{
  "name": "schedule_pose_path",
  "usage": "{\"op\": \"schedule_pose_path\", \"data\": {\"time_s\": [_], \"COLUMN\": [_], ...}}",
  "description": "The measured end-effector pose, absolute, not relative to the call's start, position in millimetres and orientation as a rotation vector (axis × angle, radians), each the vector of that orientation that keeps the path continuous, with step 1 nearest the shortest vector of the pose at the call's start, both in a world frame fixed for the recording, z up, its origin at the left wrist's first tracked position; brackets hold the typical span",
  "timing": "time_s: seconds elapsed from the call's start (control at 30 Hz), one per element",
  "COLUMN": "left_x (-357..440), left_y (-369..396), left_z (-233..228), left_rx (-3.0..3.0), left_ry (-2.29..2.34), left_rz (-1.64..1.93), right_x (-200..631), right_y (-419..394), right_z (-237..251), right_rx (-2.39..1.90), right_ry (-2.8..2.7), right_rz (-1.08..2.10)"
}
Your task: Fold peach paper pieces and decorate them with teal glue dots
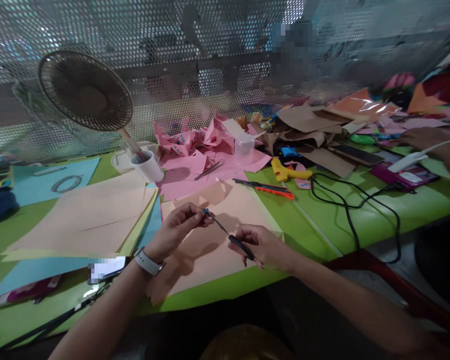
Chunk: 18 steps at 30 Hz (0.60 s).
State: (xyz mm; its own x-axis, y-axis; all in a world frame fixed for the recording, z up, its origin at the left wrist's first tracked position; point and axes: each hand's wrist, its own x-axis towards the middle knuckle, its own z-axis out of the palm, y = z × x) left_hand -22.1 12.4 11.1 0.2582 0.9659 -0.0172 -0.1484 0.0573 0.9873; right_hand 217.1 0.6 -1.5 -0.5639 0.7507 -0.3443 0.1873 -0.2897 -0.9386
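My left hand is closed in a pinch on a small blue piece, probably paper, though its shape is too small to make out. My right hand grips the dark handles of a pair of scissors. The blades point up and left, with their tips at the blue piece. Both hands are above a light peach paper sheet on the green table. Beyond them, an orange and black utility knife lies near the sheet's far edge.
To the left are stacked peach and yellow sheets, a phone and a fan in a white cup. Pink scraps, tweezers and a yellow glue gun lie farther back. Black cable loops right, near another person's hand.
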Motion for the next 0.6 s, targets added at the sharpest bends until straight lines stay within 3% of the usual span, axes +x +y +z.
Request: {"op": "schedule_pose_path", "data": {"time_s": [0.27,0.6], "left_x": [-22,-23], "left_y": [15,16], "left_z": [9,10], "left_rx": [1.131,0.889], "left_ry": [0.926,1.135], "left_rz": [1.033,0.733], "right_x": [216,214], "right_y": [-1,3], "right_z": [2,11], "right_rx": [-1.198,-1.301], "right_ry": [-1.567,-1.598], "right_rz": [1.895,1.936]}}
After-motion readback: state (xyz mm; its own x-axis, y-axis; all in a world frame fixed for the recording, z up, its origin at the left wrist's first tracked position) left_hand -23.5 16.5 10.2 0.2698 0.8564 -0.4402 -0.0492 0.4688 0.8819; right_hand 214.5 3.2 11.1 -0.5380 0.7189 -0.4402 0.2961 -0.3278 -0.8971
